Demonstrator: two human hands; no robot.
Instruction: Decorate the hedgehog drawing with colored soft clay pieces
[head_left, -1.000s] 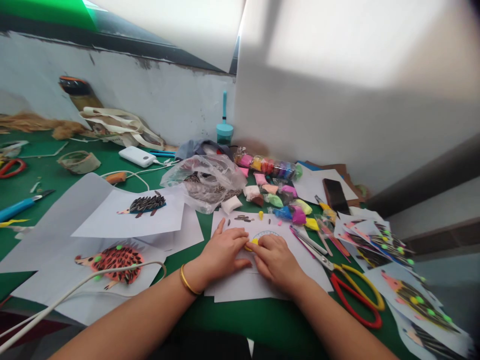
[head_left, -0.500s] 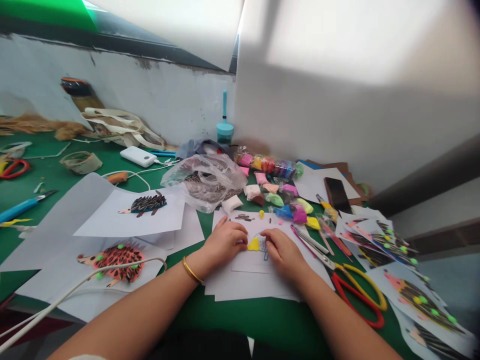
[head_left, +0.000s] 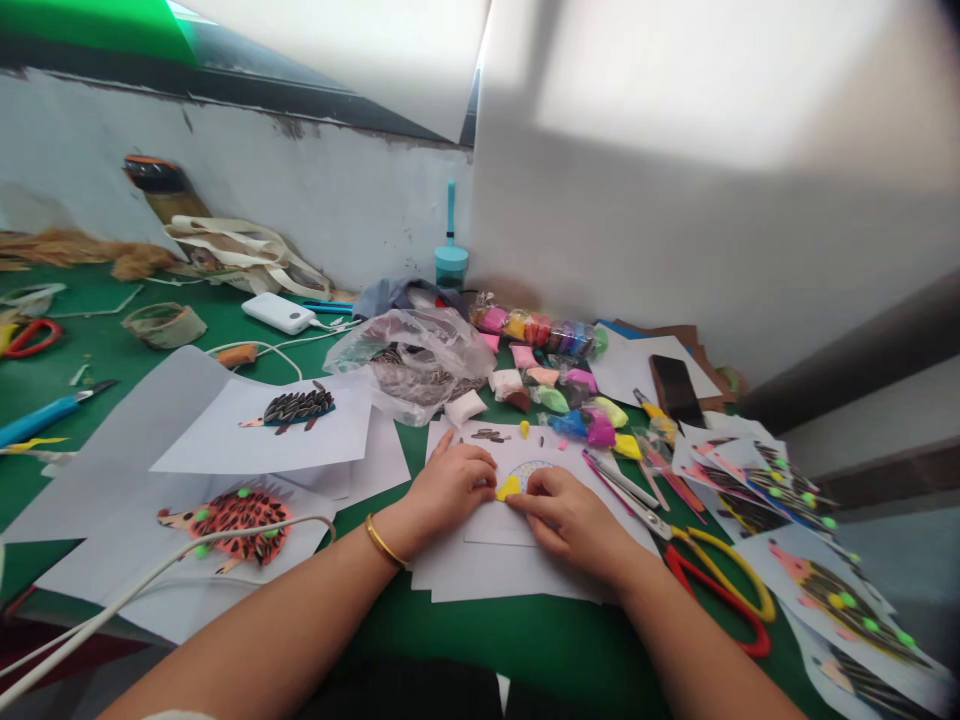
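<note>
A flat piece of yellow modelling clay (head_left: 508, 487) lies on the head end of a drawn, dotted hedgehog outline (head_left: 530, 470) on white paper (head_left: 480, 535). My left hand (head_left: 451, 485) rests on the sheet with its fingers curled, their tips against the clay's left edge. From the other side my right hand (head_left: 570, 515) presses the clay's lower right edge with thumb and index finger close together. It covers the right part of the drawing. Sunflower seeds (head_left: 490, 435) and a small yellow clay lump (head_left: 524, 429) lie at the sheet's upper edge.
Packets of coloured clay (head_left: 600, 425) and a plastic bag of seeds (head_left: 420, 370) stand behind the sheet. Scissors (head_left: 720, 580) lie by my right forearm. Finished hedgehog pictures (head_left: 244, 525) are on both sides, with a white cable (head_left: 150, 570) across the left ones.
My right hand has moved left and its fingertips now touch the yellow clay. More of the dotted outline's top shows. The left hand stays in place.
</note>
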